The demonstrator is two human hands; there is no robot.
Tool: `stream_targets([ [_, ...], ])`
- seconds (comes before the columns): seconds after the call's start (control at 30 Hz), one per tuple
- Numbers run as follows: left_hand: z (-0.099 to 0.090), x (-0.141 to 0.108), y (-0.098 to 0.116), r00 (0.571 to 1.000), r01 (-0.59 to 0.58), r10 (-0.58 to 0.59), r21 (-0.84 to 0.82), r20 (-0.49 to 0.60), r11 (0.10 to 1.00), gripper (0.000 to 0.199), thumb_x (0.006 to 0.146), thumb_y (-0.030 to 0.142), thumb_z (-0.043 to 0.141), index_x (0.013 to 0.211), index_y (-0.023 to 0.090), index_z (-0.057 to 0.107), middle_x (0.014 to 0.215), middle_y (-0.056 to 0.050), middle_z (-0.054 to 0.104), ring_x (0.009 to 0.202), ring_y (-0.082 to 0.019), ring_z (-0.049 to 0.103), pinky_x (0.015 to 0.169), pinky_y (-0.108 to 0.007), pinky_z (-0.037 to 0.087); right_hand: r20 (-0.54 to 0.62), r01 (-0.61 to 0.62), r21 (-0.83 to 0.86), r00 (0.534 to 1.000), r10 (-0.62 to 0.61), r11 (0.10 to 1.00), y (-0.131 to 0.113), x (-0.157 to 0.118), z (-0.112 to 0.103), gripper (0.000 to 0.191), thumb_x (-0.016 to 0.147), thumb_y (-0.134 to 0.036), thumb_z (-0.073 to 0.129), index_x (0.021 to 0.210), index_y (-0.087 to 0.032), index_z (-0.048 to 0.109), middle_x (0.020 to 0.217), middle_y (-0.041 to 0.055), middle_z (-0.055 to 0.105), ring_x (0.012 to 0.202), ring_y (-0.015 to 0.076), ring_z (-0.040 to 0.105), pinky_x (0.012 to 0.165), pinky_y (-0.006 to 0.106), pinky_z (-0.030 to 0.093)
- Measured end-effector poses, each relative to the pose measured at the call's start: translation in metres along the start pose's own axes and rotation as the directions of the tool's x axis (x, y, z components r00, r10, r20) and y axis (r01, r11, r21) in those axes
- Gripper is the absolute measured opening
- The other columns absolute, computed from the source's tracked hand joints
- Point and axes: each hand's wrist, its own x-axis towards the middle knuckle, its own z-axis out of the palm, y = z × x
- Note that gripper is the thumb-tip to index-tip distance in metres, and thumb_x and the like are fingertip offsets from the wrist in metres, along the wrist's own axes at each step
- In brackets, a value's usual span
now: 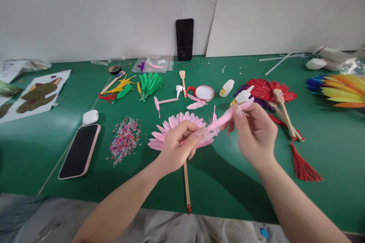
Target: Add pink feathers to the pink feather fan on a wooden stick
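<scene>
Green table (327, 144); left hand (179, 146) partly hides pink fan (174, 121).

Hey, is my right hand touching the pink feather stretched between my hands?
Touching. The head view shows it plainly: the right hand pinches the pink feather, whose tip sticks out past the grip.

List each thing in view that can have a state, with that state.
Left hand: closed on the pink feather
Right hand: pinching the same feather
Pink feather: held between both hands
Pink fan: spread, partly hidden
Pink-edged phone: face up, screen dark
Black phone: upright, screen dark
Pink and purple flakes: loose, scattered
Red tassel: strands splayed
</scene>
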Motion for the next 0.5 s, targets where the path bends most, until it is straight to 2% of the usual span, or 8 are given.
stream_targets([
  [0.27,0.0015,-0.0022,0.0013,1.000,0.013,-0.013,-0.049,-0.010,0.999,0.018,0.091,0.031,0.048,0.079,0.017,0.048,0.048,0.009,0.039,0.034,-0.001,0.032,0.034,-0.012,0.026,-0.038,-0.019,-0.125,0.999,0.014,0.992,0.0027,0.0001,0.0020,0.011,0.092,-0.024,0.048,0.082,-0.024,0.054,0.060,-0.0016,0.051,0.051,0.0143,0.059,0.040,0.028,0.044],
  [0.5,0.0033,-0.0024,0.0001,0.998,0.051,-0.053,-0.095,-0.017,0.994,0.020,0.090,0.033,0.049,0.078,0.018,0.048,0.047,0.009,0.035,0.034,-0.002,0.026,0.033,-0.015,0.020,-0.058,-0.013,-0.240,0.998,-0.001,0.971,0.0045,-0.0003,0.0030,0.011,0.091,-0.023,0.049,0.081,-0.023,0.052,0.059,-0.0022,0.053,0.054,0.0154,0.060,0.047,0.030,0.044],
])
